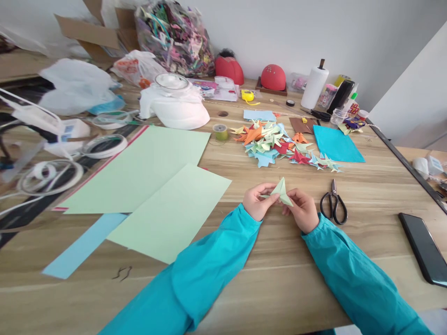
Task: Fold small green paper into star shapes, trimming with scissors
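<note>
Fingers [268,186] of the left hand [257,201] and of the right hand [303,209] are closed on one pale green folded paper [280,190], which is held between them over the wooden table [279,279]. The left thumb presses on its face, and the right fingertips pinch near its right corner. The paper has sharp creases, and one pointed tip is directed away from the person. Both sleeves [216,256] are of smooth teal fabric with soft wrinkles.

The table shows a long brown grain. Beyond the hands lies a heap of folded paper pieces [268,142], green, orange, red and blue, with many thin points. Beside it is a flat turquoise sheet [338,144]. On the left, two large pale green sheets [171,214] overlap, and a narrow blue strip [84,246] comes out from below them.

Concerning writing, a plastic bag [139,65] at the back carries orange print, but I cannot read it.

As for the space, black-handled scissors [334,209] lie just beside the right hand. A black phone [424,249] is farther right, near the dark edge strip [408,165] of the table. Bare wood extends between the two forearms, and also between the scissors and the phone.
</note>
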